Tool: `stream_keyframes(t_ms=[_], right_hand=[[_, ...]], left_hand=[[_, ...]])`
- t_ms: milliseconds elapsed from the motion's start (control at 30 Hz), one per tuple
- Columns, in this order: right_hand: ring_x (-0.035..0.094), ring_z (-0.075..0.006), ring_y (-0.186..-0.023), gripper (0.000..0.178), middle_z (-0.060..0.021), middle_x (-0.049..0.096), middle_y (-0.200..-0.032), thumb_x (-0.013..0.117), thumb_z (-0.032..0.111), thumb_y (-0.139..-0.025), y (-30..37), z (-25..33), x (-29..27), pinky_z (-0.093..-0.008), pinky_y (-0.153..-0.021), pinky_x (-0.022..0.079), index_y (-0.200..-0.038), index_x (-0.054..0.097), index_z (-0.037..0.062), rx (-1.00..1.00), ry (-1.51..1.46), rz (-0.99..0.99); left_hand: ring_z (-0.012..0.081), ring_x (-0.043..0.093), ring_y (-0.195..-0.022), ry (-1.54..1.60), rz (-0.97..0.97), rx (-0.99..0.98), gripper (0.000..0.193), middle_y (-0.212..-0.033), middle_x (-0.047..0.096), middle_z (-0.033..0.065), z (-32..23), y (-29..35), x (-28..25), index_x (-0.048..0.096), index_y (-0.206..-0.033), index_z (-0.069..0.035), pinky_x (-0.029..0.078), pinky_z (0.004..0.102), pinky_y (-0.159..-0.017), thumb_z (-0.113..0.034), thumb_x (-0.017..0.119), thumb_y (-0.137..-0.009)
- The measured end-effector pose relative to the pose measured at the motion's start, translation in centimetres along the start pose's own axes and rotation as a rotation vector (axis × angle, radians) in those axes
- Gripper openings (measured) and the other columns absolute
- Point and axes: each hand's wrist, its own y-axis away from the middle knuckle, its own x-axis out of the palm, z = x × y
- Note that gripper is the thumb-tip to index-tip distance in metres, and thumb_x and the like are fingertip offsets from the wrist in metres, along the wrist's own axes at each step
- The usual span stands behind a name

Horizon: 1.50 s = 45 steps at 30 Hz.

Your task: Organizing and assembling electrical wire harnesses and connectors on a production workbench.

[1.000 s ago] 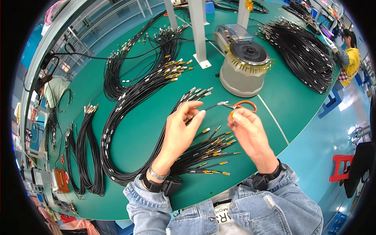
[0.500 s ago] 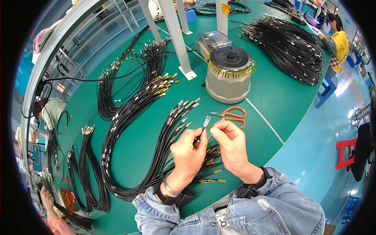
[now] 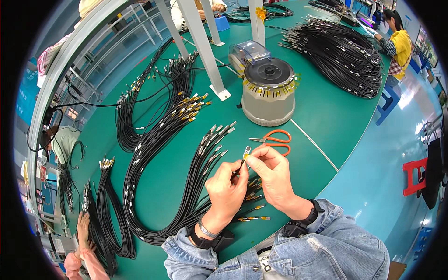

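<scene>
Both hands have lifted off the counter point(image 3: 326, 121): left hand point(image 3: 227, 185) and right hand point(image 3: 274, 173) now pinch one cable end point(image 3: 247, 150), yellow label on, scissors point(image 3: 274, 139) at one o'clock

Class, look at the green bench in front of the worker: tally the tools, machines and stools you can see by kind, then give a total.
Orange-handled scissors: 1
Round grey machine: 1
Red stool: 1
Blue stool: 1
Total: 4
</scene>
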Motion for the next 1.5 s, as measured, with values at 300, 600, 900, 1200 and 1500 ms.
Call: stream_keyframes(t_ms=[300,600,900,1200,1500], right_hand=[[0.051,-0.0061,-0.077,0.005,-0.0004,0.057,-0.081,0.062,0.004,-0.083,0.0,0.1,0.0,-0.0206,-0.069,0.041,-0.084,0.058,0.0006,-0.004,0.013,-0.005],[0.051,-0.0055,-0.076,0.005,-0.0001,0.057,-0.081,0.061,0.004,-0.084,0.1,0.4,0.1,-0.0203,-0.067,0.041,-0.085,0.058,0.0005,0.021,0.023,0.009],[0.05,-0.0051,-0.076,0.005,-0.0002,0.058,-0.081,0.06,0.005,-0.085,0.4,0.6,0.2,-0.0202,-0.067,0.041,-0.085,0.059,0.0002,0.023,0.015,0.019],[0.051,-0.0055,-0.079,0.008,0.0006,0.057,-0.085,0.059,0.008,-0.087,0.6,0.6,-0.2,-0.0204,-0.071,0.041,-0.088,0.059,0.0002,0.063,0.022,0.029],[0.049,-0.0047,-0.078,0.009,0.0016,0.055,-0.084,0.059,0.01,-0.088,0.5,0.7,-0.4,-0.0196,-0.069,0.04,-0.088,0.059,0.0002,0.041,0.059,0.072]], left_hand=[[0.0101,0.048,-0.041,-0.008,0.002,0.038,0.015,-0.06,0.055,0.0048,0.2,0.1,0.1,0.057,-0.079,-0.002,0.037,0.0234,-0.037,-0.001,0.071,-0.073],[0.0112,0.045,-0.04,-0.05,-0.098,0.213,0.026,-0.058,0.051,0.0026,0.9,0.1,0.7,0.061,-0.094,-0.003,0.035,0.0246,-0.037,0.005,0.069,-0.071],[0.0137,0.045,-0.041,-0.135,-0.045,0.302,0.04,-0.057,0.05,0.0037,1.1,0.1,0.3,0.06,-0.109,-0.003,0.036,0.0252,-0.037,0.008,0.067,-0.071],[0.0089,0.044,-0.042,0.006,-0.046,0.089,0.027,-0.058,0.052,0.0026,0.3,0.3,0.5,0.06,-0.102,0.0,0.034,0.0241,-0.038,0.006,0.064,-0.076],[0.0004,0.037,-0.052,0.658,0.183,-0.45,0.016,-0.063,0.048,-0.0053,-0.4,-0.3,-0.9,0.056,-0.1,0.0,0.027,0.0166,-0.046,-0.001,0.058,-0.085]])
